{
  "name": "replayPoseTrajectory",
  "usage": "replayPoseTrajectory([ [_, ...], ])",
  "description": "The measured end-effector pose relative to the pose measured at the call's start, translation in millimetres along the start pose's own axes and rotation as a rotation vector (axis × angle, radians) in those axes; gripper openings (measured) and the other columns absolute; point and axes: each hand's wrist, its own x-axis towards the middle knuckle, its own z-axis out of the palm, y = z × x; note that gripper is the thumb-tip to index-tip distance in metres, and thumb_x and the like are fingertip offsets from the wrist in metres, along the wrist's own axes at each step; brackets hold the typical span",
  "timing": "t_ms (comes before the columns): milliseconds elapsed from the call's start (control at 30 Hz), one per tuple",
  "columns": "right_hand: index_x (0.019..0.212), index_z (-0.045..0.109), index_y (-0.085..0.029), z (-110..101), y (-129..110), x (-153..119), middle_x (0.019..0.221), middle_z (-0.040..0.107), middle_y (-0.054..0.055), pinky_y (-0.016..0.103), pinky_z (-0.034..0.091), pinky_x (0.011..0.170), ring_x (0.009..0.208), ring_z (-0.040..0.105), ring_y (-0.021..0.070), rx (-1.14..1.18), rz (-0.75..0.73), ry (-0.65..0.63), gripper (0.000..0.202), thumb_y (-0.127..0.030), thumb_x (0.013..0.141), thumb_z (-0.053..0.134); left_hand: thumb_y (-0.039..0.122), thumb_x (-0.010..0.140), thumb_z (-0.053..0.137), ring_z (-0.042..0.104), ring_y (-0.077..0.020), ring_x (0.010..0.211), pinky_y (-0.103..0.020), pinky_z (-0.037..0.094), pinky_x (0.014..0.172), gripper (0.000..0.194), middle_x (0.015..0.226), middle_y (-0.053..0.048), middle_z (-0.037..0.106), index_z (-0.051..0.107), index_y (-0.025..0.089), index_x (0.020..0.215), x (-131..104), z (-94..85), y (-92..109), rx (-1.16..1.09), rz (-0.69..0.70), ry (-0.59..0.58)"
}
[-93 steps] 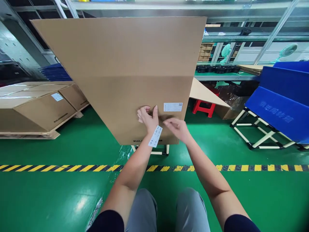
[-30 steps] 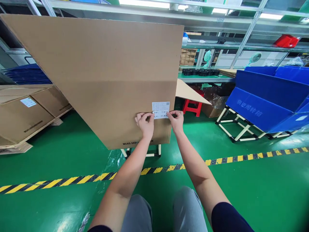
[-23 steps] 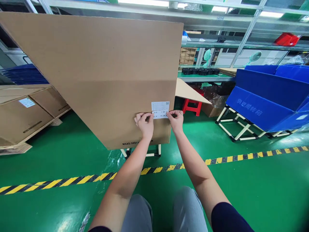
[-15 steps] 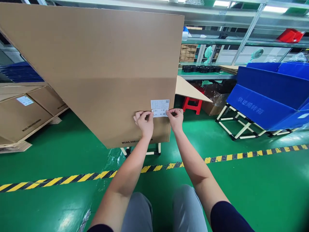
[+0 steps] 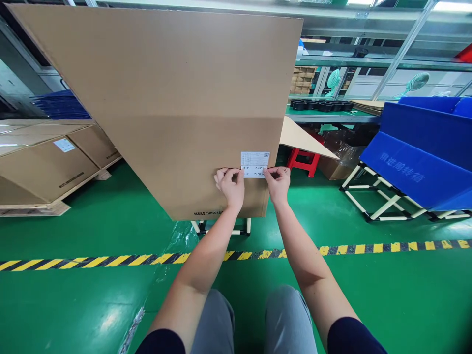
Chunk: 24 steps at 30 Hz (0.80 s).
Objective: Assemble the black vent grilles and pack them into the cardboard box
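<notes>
A large brown cardboard box (image 5: 177, 88) fills the middle of the head view, its printed side facing me. Against the lower right of that side is a white printed label (image 5: 254, 160). My left hand (image 5: 231, 184) pinches the label at its lower left edge, fingers curled against the cardboard. At the lower right edge, my right hand (image 5: 277, 181) pinches the label between thumb and forefinger. How much of the label touches the box cannot be made out.
Under the box shows a pipe stand (image 5: 241, 232). A blue box (image 5: 416, 162) rests on a pipe frame at right. A red stool (image 5: 304, 161) stands behind, below a green bench (image 5: 320, 116). Labelled cartons (image 5: 73, 167) sit on a pallet at left. Striped tape (image 5: 121, 260) crosses the floor.
The whole scene has shifted slightly right in view as the camera turned a little. Both hands keep the same pinch on the label, with no clear movement against the box.
</notes>
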Motion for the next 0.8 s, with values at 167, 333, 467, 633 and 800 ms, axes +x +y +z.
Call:
replayPoseTrajectory([
  [167, 0.092, 0.058, -0.019, -12.4, -10.4, -2.9, 0.102, 0.056, 0.011, 0.039, 0.049, 0.084, 0.09, 0.052, 0.0227, -0.175, -0.024, 0.203, 0.045, -0.058, 0.078, 0.076, 0.039, 0.083, 0.077, 0.055, -0.0242, 0.098, -0.04, 0.046, 0.095, 0.027, 0.096, -0.007, 0.06, 0.058, 0.021, 0.089, 1.1, -8.8, -10.6, 0.012, 0.001, 0.13],
  [333, 0.082, 0.062, -0.02, 6.0, -24.6, -3.0, 0.079, 0.065, 0.005, 0.032, 0.053, 0.076, 0.077, 0.062, 0.0184, 0.118, -0.036, -0.369, 0.05, -0.068, 0.093, 0.053, 0.032, 0.094, 0.058, 0.069, -0.0183, 0.087, -0.031, 0.054, 0.083, 0.013, 0.093, -0.006, 0.072, 0.064, 0.02, 0.096, -1.0, -5.5, -21.4, -0.26, 0.118, -0.393],
  [467, 0.084, 0.066, -0.017, -6.3, -9.1, 8.9, 0.076, 0.07, 0.005, 0.033, 0.057, 0.071, 0.069, 0.067, 0.019, 0.237, 0.191, -0.328, 0.052, -0.069, 0.086, 0.062, 0.032, 0.089, 0.061, 0.073, -0.0179, 0.082, -0.029, 0.057, 0.079, 0.016, 0.089, -0.006, 0.076, 0.065, 0.02, 0.098, 10.7, -20.9, -47.4, -0.295, -0.028, -0.376],
  [633, 0.091, 0.072, -0.019, -22.6, 4.8, 15.3, 0.088, 0.074, 0.004, 0.028, 0.055, 0.073, 0.081, 0.069, 0.0183, 0.188, 0.092, -0.401, 0.025, -0.042, 0.088, 0.062, 0.046, 0.088, 0.06, 0.073, -0.019, 0.086, -0.029, 0.057, 0.078, 0.029, 0.094, -0.007, 0.078, 0.068, 0.021, 0.097, 21.9, -69.8, -77.8, -0.099, -0.01, -0.372],
  [800, 0.081, 0.076, -0.018, 23.6, 24.9, 12.4, 0.083, 0.076, 0.003, 0.029, 0.055, 0.08, 0.083, 0.071, 0.0189, -0.121, 0.158, -0.83, 0.024, -0.018, 0.082, 0.052, 0.051, 0.086, 0.052, 0.073, -0.0212, 0.079, -0.031, 0.059, 0.076, 0.034, 0.087, -0.005, 0.078, 0.07, 0.024, 0.092, 20.1, -92.5, -92.5, 0.036, -0.076, -0.678],
])
